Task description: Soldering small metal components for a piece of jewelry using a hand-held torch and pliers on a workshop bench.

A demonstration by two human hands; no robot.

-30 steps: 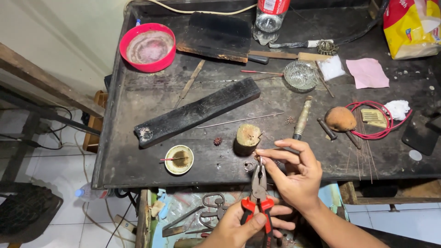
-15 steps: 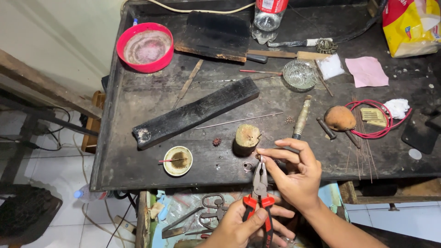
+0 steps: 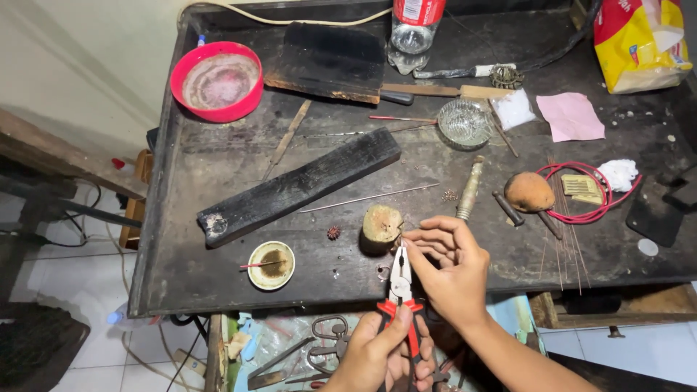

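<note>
Your left hand (image 3: 374, 356) is wrapped around the red handles of the pliers (image 3: 400, 290), fingers closed on them, and the nose points up toward the front edge of the tabletop (image 3: 218, 167). Your right hand (image 3: 449, 265) sits just above and to the right of it, fingers curled in with the fingertips (image 3: 415, 236) pinched together right at the pliers' nose; whatever they hold there is too small to make out, so you cannot tell what it is.

Just left of your right hand a short wood stump (image 3: 381, 226) stands on the tabletop, with a small spiky ball (image 3: 334, 232) beside it. Further left is a round dish (image 3: 271, 264) with a red-tipped stick lying across it. A long charred block (image 3: 298, 186) runs diagonally behind these, and a thin wire (image 3: 370, 197) lies between block and stump. A red bowl (image 3: 216, 80) sits at the far left corner, a glass dish (image 3: 465, 123) near the middle, and a bottle (image 3: 414, 33) at the back edge. To the right lie a brown lump (image 3: 528, 191), a red loop of cord (image 3: 588, 190), a pink cloth (image 3: 570, 116) and a yellow bag (image 3: 639, 43). Below the tabletop edge, scissors (image 3: 327, 341) rest near your left hand.
</note>
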